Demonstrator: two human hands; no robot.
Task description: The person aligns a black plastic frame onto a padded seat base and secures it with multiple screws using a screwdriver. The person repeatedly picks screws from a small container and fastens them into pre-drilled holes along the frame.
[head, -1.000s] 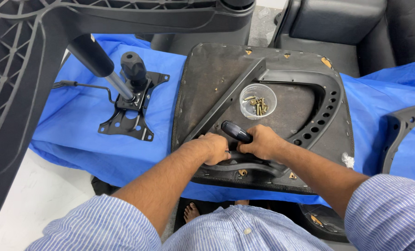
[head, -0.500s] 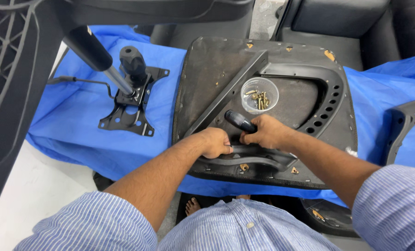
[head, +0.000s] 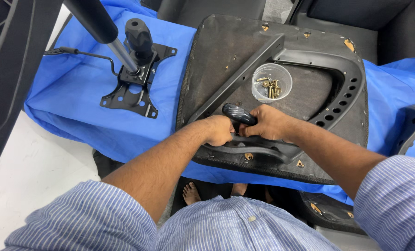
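The right hand [head: 270,123] is closed around a black screwdriver handle [head: 239,114], whose ridged end sticks out toward the left hand [head: 218,130]. The left hand is curled into a loose fist just beside it, fingers pressed down at the tool's lower end where it meets the black plastic armrest bracket [head: 263,149]; whether those fingers pinch anything cannot be told. Both hands work at the near edge of the upturned seat pan [head: 226,51], which lies on the blue sheet [head: 77,102] covering the desk.

Beyond the hands, within the curve of the bracket, a clear plastic cup [head: 271,82] of brass-coloured screws stands upright on the seat pan. Toward the left edge of the desk, well apart from the hands, lies a black metal tilt mechanism [head: 135,86] with a knob and a thin lever. A gas-lift column [head: 102,30] crosses above it, and a black mesh chair back [head: 7,60] fills the far left corner. Bare feet [head: 192,191] show on the floor below.
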